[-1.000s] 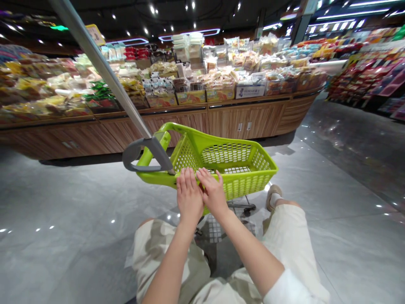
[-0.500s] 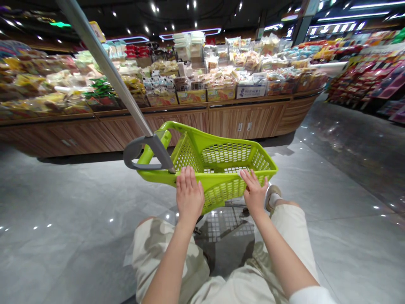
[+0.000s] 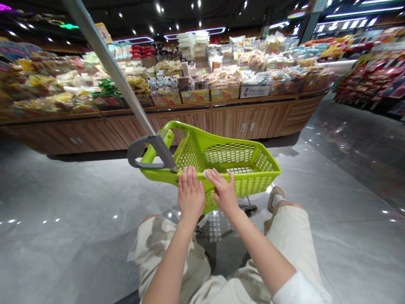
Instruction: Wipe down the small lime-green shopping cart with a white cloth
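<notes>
A lime-green plastic shopping cart basket (image 3: 232, 153) with mesh walls stands just ahead of me. My left hand (image 3: 191, 194) lies flat on its near rim, fingers extended. Close beside it, my right hand (image 3: 224, 191) rests on the same rim, with its fingertips reaching the basket's inner side. Neither hand is gripping anything. A long metal cart pole (image 3: 110, 65) with a grey curved handle (image 3: 148, 152) rises from the basket's left corner. Inside, the visible basket floor shows no items.
A wood-fronted display counter (image 3: 167, 120) piled with packaged food stands beyond the cart. Colourful shelves (image 3: 370, 78) line the right. The floor (image 3: 63, 190) is polished grey. My beige trousers (image 3: 291, 240) and a sandalled foot (image 3: 275, 199) show below the basket.
My right hand moved rightward along the rim, then came back left beside my left hand. My left hand stayed in place on the rim.
</notes>
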`<state>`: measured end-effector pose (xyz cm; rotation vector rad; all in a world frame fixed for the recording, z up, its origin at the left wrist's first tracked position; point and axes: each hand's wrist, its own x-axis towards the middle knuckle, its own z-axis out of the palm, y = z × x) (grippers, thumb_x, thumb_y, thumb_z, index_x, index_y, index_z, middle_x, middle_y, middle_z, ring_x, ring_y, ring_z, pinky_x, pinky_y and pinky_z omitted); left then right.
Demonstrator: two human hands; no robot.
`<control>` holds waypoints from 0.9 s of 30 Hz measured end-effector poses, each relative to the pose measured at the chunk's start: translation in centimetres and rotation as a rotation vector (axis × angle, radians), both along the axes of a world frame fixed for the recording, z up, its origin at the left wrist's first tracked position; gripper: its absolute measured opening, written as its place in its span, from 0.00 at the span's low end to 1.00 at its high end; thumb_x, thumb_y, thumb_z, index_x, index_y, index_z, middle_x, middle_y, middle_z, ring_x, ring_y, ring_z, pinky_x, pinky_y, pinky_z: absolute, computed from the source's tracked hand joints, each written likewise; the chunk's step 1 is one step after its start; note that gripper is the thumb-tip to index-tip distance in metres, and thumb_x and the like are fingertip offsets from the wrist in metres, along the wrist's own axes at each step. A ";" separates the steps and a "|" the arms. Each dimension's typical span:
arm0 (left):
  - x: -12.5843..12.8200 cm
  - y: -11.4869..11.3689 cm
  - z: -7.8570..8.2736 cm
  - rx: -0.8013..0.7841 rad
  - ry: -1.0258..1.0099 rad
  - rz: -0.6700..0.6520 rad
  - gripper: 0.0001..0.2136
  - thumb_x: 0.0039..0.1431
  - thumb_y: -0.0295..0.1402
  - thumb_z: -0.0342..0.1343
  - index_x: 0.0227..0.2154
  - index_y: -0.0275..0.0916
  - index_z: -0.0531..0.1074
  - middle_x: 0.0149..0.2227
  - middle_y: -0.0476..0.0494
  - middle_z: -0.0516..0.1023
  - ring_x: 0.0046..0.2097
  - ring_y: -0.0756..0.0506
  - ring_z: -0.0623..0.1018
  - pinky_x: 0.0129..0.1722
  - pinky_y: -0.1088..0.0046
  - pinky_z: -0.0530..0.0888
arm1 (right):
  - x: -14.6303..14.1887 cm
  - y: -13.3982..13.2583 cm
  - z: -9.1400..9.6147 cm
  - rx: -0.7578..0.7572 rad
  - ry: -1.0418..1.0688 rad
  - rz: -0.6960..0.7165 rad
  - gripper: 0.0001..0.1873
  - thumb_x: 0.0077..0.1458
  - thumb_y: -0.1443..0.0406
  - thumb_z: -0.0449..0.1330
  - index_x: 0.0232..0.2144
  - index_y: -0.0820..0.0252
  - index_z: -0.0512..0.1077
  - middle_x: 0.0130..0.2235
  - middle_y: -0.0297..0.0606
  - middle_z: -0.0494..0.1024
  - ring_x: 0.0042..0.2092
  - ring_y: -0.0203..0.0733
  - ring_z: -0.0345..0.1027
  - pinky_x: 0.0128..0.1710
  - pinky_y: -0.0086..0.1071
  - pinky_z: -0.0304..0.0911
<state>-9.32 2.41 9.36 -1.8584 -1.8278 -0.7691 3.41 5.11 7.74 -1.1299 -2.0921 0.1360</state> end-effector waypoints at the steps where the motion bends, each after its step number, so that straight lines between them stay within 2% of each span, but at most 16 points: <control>1: -0.1 0.0 0.0 0.002 0.001 -0.002 0.27 0.65 0.29 0.43 0.66 0.26 0.51 0.65 0.28 0.62 0.69 0.35 0.56 0.66 0.49 0.58 | 1.2 0.1 -0.7 0.015 -0.021 -0.046 0.43 0.47 0.79 0.47 0.64 0.48 0.58 0.63 0.35 0.67 0.67 0.39 0.53 0.67 0.52 0.31; 6: -0.3 0.0 -0.1 -0.005 -0.015 -0.005 0.27 0.65 0.30 0.43 0.66 0.26 0.52 0.65 0.28 0.61 0.69 0.36 0.56 0.67 0.50 0.57 | 7.9 0.7 -4.0 0.063 -0.079 -0.286 0.44 0.46 0.79 0.47 0.64 0.44 0.58 0.63 0.33 0.68 0.68 0.42 0.52 0.66 0.56 0.31; 9: 0.1 0.0 -0.1 -0.009 -0.025 -0.012 0.27 0.65 0.30 0.43 0.65 0.26 0.52 0.65 0.28 0.61 0.69 0.36 0.55 0.67 0.50 0.57 | 10.1 1.1 -4.9 0.063 -0.034 -0.387 0.40 0.48 0.79 0.47 0.62 0.46 0.62 0.62 0.34 0.68 0.66 0.43 0.55 0.66 0.56 0.32; 11: 0.5 0.0 -0.2 -0.002 -0.024 -0.008 0.27 0.65 0.30 0.44 0.65 0.25 0.52 0.65 0.27 0.62 0.69 0.35 0.55 0.67 0.49 0.57 | 9.5 1.2 -4.9 0.060 0.026 -0.420 0.38 0.49 0.78 0.47 0.61 0.48 0.64 0.62 0.36 0.69 0.65 0.42 0.58 0.66 0.54 0.35; 13: 0.8 0.0 -0.2 0.005 -0.017 0.003 0.27 0.65 0.30 0.44 0.65 0.24 0.52 0.65 0.27 0.62 0.69 0.34 0.56 0.66 0.49 0.57 | 7.3 0.9 -4.1 0.055 0.079 -0.391 0.36 0.50 0.78 0.47 0.60 0.51 0.65 0.61 0.38 0.70 0.64 0.41 0.60 0.66 0.52 0.38; 17: 1.1 -0.1 0.0 0.003 -0.008 0.010 0.26 0.65 0.29 0.43 0.65 0.23 0.53 0.65 0.26 0.62 0.69 0.34 0.56 0.66 0.49 0.58 | 0.3 -0.1 -0.8 0.021 0.121 -0.130 0.34 0.51 0.78 0.47 0.59 0.54 0.66 0.60 0.37 0.71 0.64 0.38 0.60 0.67 0.44 0.40; 20: 0.9 -0.2 0.2 -0.021 0.014 0.001 0.25 0.64 0.27 0.43 0.64 0.24 0.55 0.65 0.27 0.62 0.69 0.35 0.56 0.66 0.50 0.58 | -2.8 -0.6 1.2 -0.008 0.115 0.018 0.33 0.53 0.76 0.48 0.60 0.56 0.65 0.62 0.38 0.69 0.65 0.36 0.58 0.66 0.40 0.43; 23: 0.5 -0.2 0.2 -0.018 0.015 -0.002 0.25 0.65 0.28 0.44 0.64 0.24 0.55 0.65 0.28 0.62 0.69 0.35 0.56 0.67 0.51 0.57 | -2.0 -0.6 1.2 -0.008 0.039 0.024 0.36 0.52 0.77 0.47 0.62 0.53 0.62 0.63 0.36 0.67 0.66 0.36 0.56 0.67 0.44 0.37; 27: 0.2 0.0 -0.1 -0.007 -0.008 0.003 0.26 0.65 0.29 0.43 0.65 0.25 0.53 0.65 0.29 0.62 0.69 0.35 0.56 0.67 0.51 0.57 | 3.0 0.3 -1.3 0.018 -0.064 -0.107 0.42 0.47 0.80 0.46 0.64 0.50 0.58 0.64 0.34 0.66 0.68 0.38 0.51 0.67 0.51 0.30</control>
